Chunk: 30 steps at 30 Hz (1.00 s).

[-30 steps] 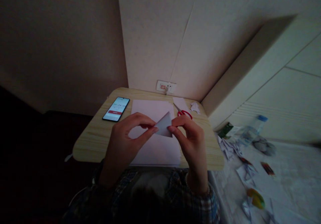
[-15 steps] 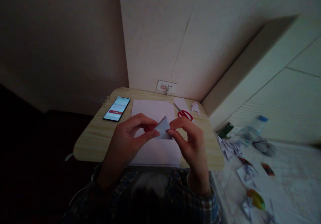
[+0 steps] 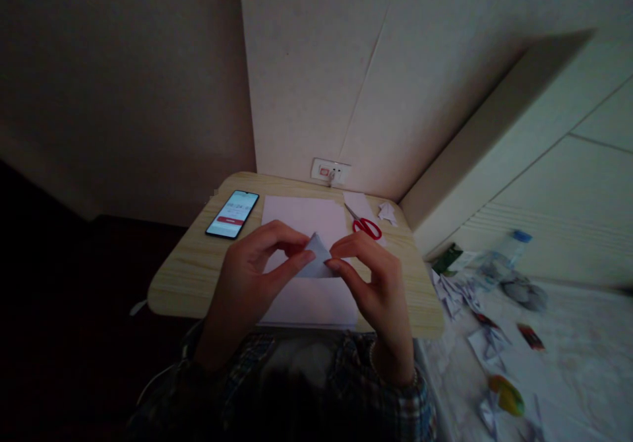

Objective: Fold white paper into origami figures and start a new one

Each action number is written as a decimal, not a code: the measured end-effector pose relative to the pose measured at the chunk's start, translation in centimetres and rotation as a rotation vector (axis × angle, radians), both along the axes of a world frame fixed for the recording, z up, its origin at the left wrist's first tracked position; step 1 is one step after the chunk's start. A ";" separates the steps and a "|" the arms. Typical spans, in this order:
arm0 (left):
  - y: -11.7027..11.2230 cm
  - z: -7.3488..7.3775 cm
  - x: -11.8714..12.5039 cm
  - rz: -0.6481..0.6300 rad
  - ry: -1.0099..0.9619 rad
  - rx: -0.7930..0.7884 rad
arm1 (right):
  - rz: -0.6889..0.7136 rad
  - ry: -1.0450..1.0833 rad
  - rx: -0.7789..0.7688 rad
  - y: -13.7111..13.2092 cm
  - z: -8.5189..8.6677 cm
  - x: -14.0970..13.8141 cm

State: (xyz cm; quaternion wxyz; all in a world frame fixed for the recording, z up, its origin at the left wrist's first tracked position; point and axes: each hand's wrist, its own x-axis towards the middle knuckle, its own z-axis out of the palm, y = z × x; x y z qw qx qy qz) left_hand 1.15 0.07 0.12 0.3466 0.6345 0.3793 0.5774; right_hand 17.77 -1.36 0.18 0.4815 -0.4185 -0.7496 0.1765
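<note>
Small pale folded paper (image 3: 317, 264) is up between the two hands, over the white sheets (image 3: 309, 305) on the wooden table (image 3: 185, 280). Change over the last second: its peak has swung leftward and dropped a little, the visible face has shrunk, and the right fingertips have crept nearer the left ones. Reads as a turn or a fold being worked in the fingers; cannot tell which. The piece has not been set down, so the handling seems unfinished. Left hand (image 3: 247, 274): grasping the paper's left side, thumb laid along the near face, forefinger arched over behind it, wrist low near the table's front edge. Right hand (image 3: 378, 274): pinching the lower right corner between thumb and forefinger, knuckles raised, wrist dropping to a plaid sleeve (image 3: 408, 406). Other fingers of both hands curl out of clear sight. Hands mirror each other, close together, thumbs angled inward. Red-handled scissors (image 3: 366, 229) lie beyond the right hand, well apart from it; phone (image 3: 232, 214), screen lit, lies beyond the left.
</note>
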 end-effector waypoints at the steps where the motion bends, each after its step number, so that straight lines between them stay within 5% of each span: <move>1: 0.0 -0.1 0.1 -0.008 -0.013 -0.006 | 0.005 -0.007 -0.004 0.0 0.0 0.0; 30: 0.1 -0.7 1.4 0.065 -0.233 0.033 | 0.043 -0.103 0.019 0.1 0.2 -0.3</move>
